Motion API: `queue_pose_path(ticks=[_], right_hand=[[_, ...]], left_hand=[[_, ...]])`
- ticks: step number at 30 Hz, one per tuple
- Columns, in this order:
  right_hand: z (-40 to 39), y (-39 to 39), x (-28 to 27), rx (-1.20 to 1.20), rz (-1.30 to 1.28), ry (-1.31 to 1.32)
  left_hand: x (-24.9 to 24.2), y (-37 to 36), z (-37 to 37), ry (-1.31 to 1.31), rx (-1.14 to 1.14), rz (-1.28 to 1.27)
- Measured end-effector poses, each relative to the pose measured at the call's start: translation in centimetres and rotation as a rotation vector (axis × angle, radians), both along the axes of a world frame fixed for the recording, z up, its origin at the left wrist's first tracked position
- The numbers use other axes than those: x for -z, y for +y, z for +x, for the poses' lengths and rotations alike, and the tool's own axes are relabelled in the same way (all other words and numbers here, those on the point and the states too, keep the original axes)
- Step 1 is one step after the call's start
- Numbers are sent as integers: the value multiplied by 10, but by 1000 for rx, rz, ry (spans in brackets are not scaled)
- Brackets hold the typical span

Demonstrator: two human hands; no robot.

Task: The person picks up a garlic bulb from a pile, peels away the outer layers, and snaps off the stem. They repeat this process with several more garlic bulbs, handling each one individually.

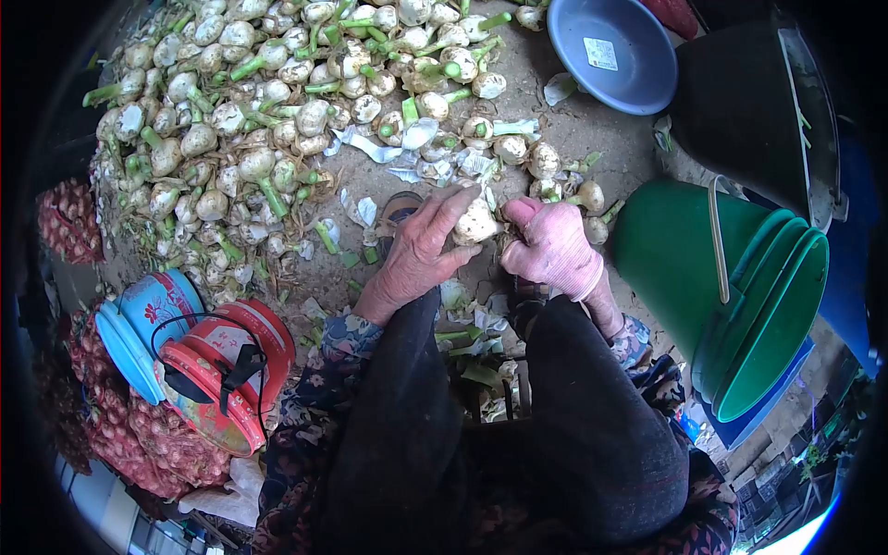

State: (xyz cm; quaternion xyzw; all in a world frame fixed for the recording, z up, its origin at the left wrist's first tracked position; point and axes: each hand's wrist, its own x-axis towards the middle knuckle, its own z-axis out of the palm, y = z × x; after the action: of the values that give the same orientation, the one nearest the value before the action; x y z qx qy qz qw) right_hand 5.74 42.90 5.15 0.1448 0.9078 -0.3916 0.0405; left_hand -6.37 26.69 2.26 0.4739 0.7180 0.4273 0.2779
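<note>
Between my hands is a whitish garlic bulb [475,225]. The fingers and thumb of my left hand [427,242] are closed around it from the left. My right hand [552,245], in what looks like a thin pale glove, is closed in a fist against the bulb's right side. Whatever its fingers grip is hidden. Loose papery skins [370,146] and cut green stalk pieces lie on the ground just beyond my hands. A large heap of garlic bulbs [259,165] with short green stalks spreads ahead and to the left.
Green nested buckets [675,254] lie tilted at the right, near a blue-grey basin [638,46] and a large black tub [731,102]. At the left are a red bucket [268,324], a light blue bucket [176,291] and red mesh sacks [153,439].
</note>
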Motion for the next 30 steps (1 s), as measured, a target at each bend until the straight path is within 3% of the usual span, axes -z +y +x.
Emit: queue_pose_path(ticks=[2,3,5,7,9,11,14,17,20,23,26,29,30], right_hand=[[2,6,-3,61,-102,31],[12,10,19,259,-543,182],[27,22,21,642,-1132,145],[35,7,32,508,-1384,150],[35,-20,43,441,-1383,185],[26,-24,44,501,-1199,67],[15,-21,34,528,-1173,32],[9,-22,31,549,-1300,69],[13,-31,42,637,-1502,253],[16,-26,43,613,-1458,178],[12,-25,35,611,-1294,83],[13,-21,32,551,-1297,50],[14,-22,30,568,-1292,56]], left_hand=[[-9,-1,1,-44,-2,12],[-10,-2,1,-159,-71,4],[-8,-6,2,-388,-223,-16],[-4,-5,7,-499,-276,5],[5,-3,15,-570,-264,50],[9,-3,18,-566,-216,-60],[5,-5,17,-627,-219,-187],[7,-6,20,-435,-221,-45],[-9,4,18,89,-131,64],[-1,2,21,246,-86,68],[-2,-2,21,158,-107,48],[-4,-4,19,-30,-149,8],[-2,-5,21,-222,-186,14]])
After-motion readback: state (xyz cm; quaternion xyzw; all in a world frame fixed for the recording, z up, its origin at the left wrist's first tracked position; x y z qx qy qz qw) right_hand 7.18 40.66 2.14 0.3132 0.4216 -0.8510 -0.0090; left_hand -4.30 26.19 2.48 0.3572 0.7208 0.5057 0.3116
